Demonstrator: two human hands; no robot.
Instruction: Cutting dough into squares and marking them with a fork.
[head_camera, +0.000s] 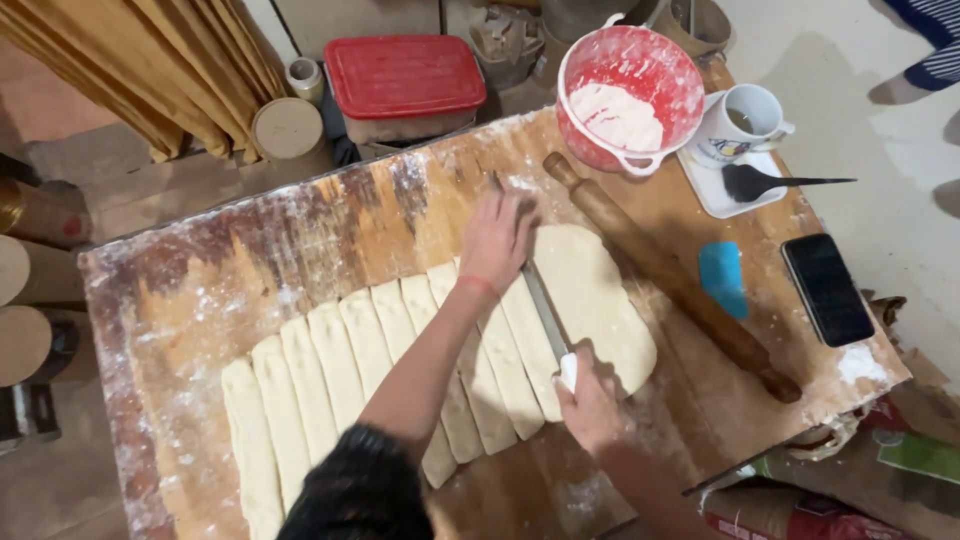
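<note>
A long knife (543, 305) lies edge-down across a flat sheet of pale dough (598, 290) on a floured wooden table (250, 260). My right hand (590, 400) grips the knife's white handle at the near end. My left hand (497, 238) presses on the blade's far end, fingers over its tip. Left of the knife lie several cut dough strips (340, 370), side by side. My left forearm crosses over some of them.
A wooden rolling pin (665, 270) lies right of the dough. Behind it stand a red bowl of flour (628, 95), a white mug (745, 120) and a black brush (760, 182) on a white tray. A blue scraper (722, 277) and a phone (826, 288) lie at right.
</note>
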